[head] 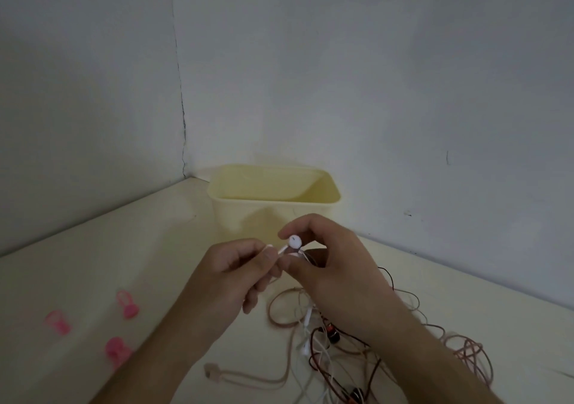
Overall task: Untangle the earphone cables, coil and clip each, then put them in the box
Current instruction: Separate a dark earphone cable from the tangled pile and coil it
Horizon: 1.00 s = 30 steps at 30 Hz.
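Observation:
A tangle of earphone cables (335, 351), white, pink and dark red, lies on the table under my right forearm. Both hands are raised above it, in front of the pale yellow box (273, 205). My left hand (245, 273) pinches the stem of a white earbud between thumb and fingers. My right hand (329, 264) pinches a second white earbud (294, 242) and its thin white cable, which runs down into the tangle. Three pink cable clips (127, 306) (57, 321) (116, 351) lie to the left. The box looks empty from here.
A pink plug (212, 369) on its cable lies at the front, between my forearms. The cream table (93, 264) sits in a corner, with grey walls behind and on the left. Pink cable loops (469, 354) spread toward the right edge.

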Tool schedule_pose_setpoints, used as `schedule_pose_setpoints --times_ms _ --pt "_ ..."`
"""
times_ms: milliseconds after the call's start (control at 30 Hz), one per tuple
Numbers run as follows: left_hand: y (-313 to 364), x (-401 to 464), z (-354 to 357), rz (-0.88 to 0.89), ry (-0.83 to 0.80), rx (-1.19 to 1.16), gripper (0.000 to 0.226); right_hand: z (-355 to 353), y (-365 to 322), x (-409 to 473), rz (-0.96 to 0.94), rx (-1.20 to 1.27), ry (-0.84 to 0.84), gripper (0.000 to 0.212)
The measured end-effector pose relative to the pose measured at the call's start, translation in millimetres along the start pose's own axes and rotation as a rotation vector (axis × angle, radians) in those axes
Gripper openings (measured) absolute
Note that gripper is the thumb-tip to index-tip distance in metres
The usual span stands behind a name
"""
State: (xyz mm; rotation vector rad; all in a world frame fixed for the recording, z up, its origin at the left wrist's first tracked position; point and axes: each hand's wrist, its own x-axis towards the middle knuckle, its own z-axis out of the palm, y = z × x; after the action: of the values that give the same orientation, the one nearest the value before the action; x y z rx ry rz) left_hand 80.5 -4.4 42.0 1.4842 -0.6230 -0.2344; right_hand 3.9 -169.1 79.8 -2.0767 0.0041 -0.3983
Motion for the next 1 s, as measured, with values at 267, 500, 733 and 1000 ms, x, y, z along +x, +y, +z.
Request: schedule_pose_setpoints --times_ms 267,500,733,1000 --pt "5.1 -0.5 -3.9 0.021 0.13 -0.069 0.034 -7.3 2.2 3.2 0.06 -0.017 0.085 0.019" --pt "8.0 -1.5 -2.2 -0.017 0.042 -0.12 0.038 -10.6 3.2 2.8 0.05 0.064 0.022 0.02" --pt "7.8 -2.6 0.0 -0.044 -0.011 -0.205 0.036 2.8 4.0 1.4 -0.139 -0.099 -0.008 0.014" --pt "7.5 -2.2 4.3 -0.102 0.011 -0.256 0.034 19.0 6.1 -1.3 -0.197 -0.206 -0.142 0.021"
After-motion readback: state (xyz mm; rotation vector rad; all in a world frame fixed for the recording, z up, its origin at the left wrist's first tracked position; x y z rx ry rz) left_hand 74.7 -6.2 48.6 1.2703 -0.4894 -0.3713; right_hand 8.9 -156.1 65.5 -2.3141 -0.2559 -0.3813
